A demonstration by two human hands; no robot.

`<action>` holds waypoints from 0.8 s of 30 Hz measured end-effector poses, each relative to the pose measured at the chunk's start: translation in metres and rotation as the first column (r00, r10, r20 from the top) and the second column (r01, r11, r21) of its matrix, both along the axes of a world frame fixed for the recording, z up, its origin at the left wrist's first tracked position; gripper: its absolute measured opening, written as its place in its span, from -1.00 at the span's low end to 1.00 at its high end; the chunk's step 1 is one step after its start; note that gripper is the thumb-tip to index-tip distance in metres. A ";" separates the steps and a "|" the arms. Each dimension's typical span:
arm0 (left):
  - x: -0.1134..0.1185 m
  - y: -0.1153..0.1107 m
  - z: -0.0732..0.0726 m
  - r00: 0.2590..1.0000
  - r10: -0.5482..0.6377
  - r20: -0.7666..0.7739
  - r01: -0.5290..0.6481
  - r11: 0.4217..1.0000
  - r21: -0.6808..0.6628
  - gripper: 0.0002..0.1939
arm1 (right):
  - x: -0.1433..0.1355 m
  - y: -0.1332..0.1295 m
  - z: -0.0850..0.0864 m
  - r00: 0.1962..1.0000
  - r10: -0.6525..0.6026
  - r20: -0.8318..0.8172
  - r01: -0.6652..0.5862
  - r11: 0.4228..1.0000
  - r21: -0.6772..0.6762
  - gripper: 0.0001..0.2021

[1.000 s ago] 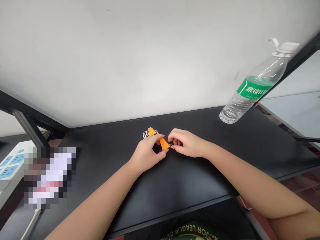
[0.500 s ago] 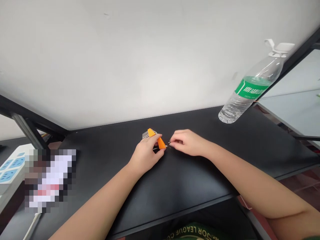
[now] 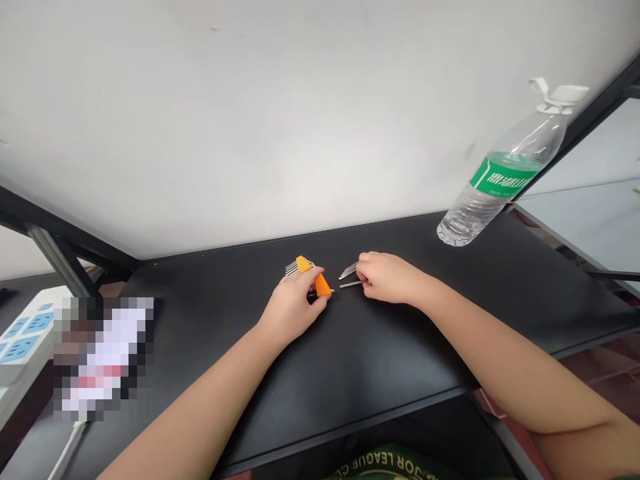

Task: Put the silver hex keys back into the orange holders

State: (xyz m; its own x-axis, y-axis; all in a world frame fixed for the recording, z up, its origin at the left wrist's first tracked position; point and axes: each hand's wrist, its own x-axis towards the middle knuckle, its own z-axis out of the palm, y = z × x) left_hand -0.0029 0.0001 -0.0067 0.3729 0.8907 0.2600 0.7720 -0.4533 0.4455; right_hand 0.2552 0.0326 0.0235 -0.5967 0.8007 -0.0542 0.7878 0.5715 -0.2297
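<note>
My left hand [image 3: 293,300] is closed around an orange hex key holder [image 3: 323,285] on the black tabletop. Several thin metal rods [image 3: 292,268] stick out of its far left side, and a short tip shows at its right end. To the right, my right hand [image 3: 387,277] pinches a straight grey rod that looks like a hex key [image 3: 351,285], pointing left toward the holder with a small gap between them. Several thinner metal keys [image 3: 348,271] show just behind it, partly covered by my fingers; whether they are held or lying down I cannot tell.
A large water bottle [image 3: 507,177] with a green label stands at the back right. On the left lie a blurred-out phone-like object [image 3: 107,357] with a white cable [image 3: 67,450] and a white power strip [image 3: 30,333]. A pale wall [image 3: 280,133] rises behind the table.
My right hand has drawn back slightly to the right, away from the holder. The grey rod and the thinner keys now show at its fingers. My left hand has hardly moved.
</note>
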 end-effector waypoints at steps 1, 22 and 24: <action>0.000 0.001 -0.001 1.000 -0.003 -0.009 0.004 1.000 0.013 -0.53 | 0.000 -0.001 0.002 1.000 0.000 -0.024 0.000 0.999 -0.034 -0.87; 0.001 -0.002 0.000 1.000 -0.010 0.012 0.009 0.996 0.088 -0.53 | -0.005 -0.023 0.009 0.922 0.256 -0.289 -0.190 0.953 0.236 -0.74; 0.000 -0.003 0.000 1.000 -0.011 0.015 0.009 0.993 0.116 -0.53 | -0.008 -0.025 0.008 0.898 0.260 -0.356 -0.199 0.959 0.201 -0.74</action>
State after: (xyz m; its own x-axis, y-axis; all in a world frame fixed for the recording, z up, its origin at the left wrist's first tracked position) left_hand -0.0026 -0.0029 -0.0071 0.3771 0.8505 0.3667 0.7606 -0.5103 0.4013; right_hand 0.2476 0.0077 0.0318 -0.7159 0.6187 0.3235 0.5034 0.7785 -0.3749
